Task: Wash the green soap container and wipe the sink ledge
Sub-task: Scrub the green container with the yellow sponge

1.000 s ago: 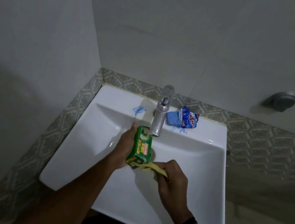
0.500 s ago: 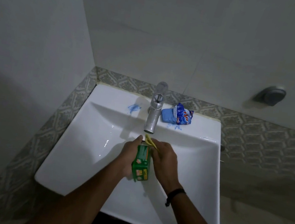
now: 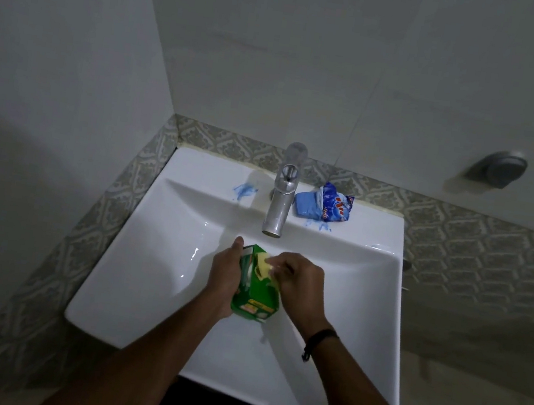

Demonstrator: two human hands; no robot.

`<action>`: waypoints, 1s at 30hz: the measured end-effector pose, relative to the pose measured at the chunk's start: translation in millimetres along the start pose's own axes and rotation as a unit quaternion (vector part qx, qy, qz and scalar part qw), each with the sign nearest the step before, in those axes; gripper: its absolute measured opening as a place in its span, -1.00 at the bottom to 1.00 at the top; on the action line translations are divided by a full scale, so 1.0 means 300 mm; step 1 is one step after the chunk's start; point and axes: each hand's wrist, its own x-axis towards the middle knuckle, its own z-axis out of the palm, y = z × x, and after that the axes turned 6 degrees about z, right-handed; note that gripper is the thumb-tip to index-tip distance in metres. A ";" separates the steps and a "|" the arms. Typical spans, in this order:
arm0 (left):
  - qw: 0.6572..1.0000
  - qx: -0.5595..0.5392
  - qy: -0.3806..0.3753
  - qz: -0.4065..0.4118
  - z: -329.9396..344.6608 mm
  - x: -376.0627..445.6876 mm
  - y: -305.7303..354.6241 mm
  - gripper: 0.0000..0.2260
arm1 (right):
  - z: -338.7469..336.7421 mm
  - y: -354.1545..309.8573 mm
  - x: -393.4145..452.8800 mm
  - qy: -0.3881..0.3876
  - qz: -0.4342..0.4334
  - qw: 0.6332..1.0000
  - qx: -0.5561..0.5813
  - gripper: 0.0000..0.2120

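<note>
The green soap container point(image 3: 256, 290) is held over the basin of the white sink point(image 3: 155, 255), just in front of the spout of the chrome tap point(image 3: 279, 204) and not touching it. It is gripped along its left side by the left hand point(image 3: 224, 275), with the thumb raised at its far upper corner. A yellow sponge point(image 3: 265, 265) is pinched in the curled fingers of the right hand point(image 3: 302, 286) and pressed against the container's upper right face. Both forearms are reached in from the near edge, converging over the middle of the bowl; a dark band point(image 3: 322, 338) is worn on the right wrist.

On the sink ledge point(image 3: 208, 170) behind the bowl, a blue smear point(image 3: 243, 190) is seen left of the tap, and a blue soap bar in its torn wrapper point(image 3: 323, 203) is lying right of it, with more blue streaks just in front. Open basin is left on either side of the hands. The sink is set into a wall corner, bordered by patterned tiles point(image 3: 460, 236).
</note>
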 end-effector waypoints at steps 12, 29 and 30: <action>0.999 -0.008 -0.002 0.037 0.017 0.030 0.025 -0.58 | -0.020 -0.050 -0.071 -0.070 -0.133 0.980 -0.131 -0.71; 0.913 0.273 -0.070 0.294 0.003 -0.038 0.034 -0.58 | -0.058 -0.051 0.043 -0.001 -0.040 0.997 -0.073 -0.82; 0.902 0.292 -0.074 0.309 -0.003 -0.034 0.040 -0.58 | -0.064 -0.047 0.041 -0.020 -0.052 0.996 -0.073 -0.82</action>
